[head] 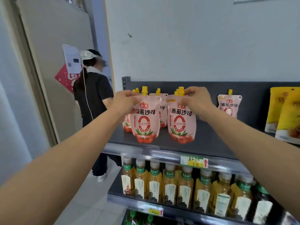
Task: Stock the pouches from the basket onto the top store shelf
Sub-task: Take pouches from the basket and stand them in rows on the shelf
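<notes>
Left hand: the left hand (125,101) is pinched shut on the top corner of the front-left pouch (143,119), right by its yellow cap, bottom already sitting on the shelf.

Right hand: the right hand (197,99) is doing the same thing, fingers closed around the neck of the front-right pouch (181,122), which is also standing on its base.

Top shelf: the dark top shelf (211,140) has a little cluster going, a few more pink pouches bunched at 12 o'clock just behind the two being held, so two short rows from what I can see.

Loner: one stray pouch (229,105) stands off at 3 o'clock, well apart from the group, leaning on the back panel.

Neighbours: yellow bags (285,114) further out at 3 o'clock, tea bottles (170,187) on the shelf below at 6 o'clock.

Basket: not in view, so no clue how many are left in it.

Progress: I'd guess somewhere mid-job. Several are up, these two look basically placed and just need letting go, and there's plenty of bare shelf between the cluster and the loner.
</notes>
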`<state>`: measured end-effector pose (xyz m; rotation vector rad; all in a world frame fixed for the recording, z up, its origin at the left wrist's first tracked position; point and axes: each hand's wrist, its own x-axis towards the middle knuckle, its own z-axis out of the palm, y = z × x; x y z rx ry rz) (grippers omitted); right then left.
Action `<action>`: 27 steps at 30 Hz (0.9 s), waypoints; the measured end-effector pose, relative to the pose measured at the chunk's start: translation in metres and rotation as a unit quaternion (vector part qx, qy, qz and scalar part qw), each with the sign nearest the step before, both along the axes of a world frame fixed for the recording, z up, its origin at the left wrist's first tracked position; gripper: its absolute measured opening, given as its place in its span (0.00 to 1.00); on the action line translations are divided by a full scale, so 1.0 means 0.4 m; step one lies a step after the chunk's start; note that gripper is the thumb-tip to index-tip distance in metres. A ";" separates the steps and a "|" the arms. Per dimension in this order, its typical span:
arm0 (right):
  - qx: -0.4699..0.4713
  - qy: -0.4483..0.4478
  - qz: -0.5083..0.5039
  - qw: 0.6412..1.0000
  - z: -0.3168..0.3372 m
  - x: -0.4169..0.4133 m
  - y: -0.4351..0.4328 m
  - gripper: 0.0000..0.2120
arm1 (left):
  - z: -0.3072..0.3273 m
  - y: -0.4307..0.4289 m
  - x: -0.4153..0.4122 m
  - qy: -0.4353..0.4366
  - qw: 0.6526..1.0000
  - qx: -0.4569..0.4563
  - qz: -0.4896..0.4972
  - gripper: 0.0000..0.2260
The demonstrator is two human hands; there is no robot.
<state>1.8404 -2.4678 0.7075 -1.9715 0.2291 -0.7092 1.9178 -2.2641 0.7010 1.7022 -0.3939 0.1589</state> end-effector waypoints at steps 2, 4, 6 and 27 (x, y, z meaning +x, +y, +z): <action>-0.007 0.012 0.001 1.000 -0.005 0.047 -0.013 0.13 | -0.008 -0.019 0.046 0.005 1.000 -0.006 -0.016 0.06; -0.006 0.024 0.006 1.000 -0.017 0.086 -0.028 0.12 | -0.020 -0.041 0.089 0.006 1.000 0.001 -0.025 0.04; 0.003 0.035 0.010 0.999 -0.031 0.118 -0.042 0.12 | -0.035 -0.063 0.130 0.008 0.999 0.013 -0.032 0.04; 0.146 0.172 0.088 0.970 -0.248 0.188 -0.157 0.20 | -0.231 -0.128 0.259 0.119 0.978 0.102 -0.140 0.25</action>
